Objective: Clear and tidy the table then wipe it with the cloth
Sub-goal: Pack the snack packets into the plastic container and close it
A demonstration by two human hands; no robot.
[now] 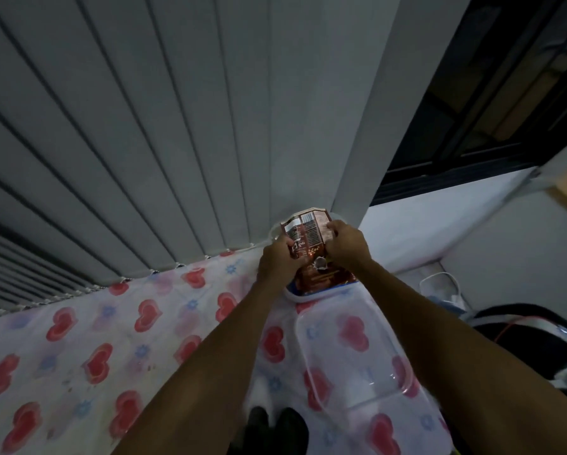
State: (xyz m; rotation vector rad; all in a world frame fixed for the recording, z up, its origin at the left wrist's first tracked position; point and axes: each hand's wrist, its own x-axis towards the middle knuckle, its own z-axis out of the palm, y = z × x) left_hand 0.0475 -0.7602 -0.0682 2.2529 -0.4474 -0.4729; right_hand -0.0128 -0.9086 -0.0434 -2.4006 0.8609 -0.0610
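Note:
A brown printed packet [308, 234] is held upright at the far edge of the table, against the wall. My left hand [277, 261] grips its left side and my right hand [346, 243] grips its right side. The packet's lower part stands inside a clear plastic container [295, 295] at the far end of the table. A clear plastic lid [351, 356] lies flat on the heart-patterned tablecloth [111, 339] just in front of it. No cloth for wiping is in view.
Grey vertical blinds [144, 142] hang along the table's far side. A dark window [492, 93] is at the upper right. White cables [439, 284] and a dark bag [538, 339] lie to the right of the table.

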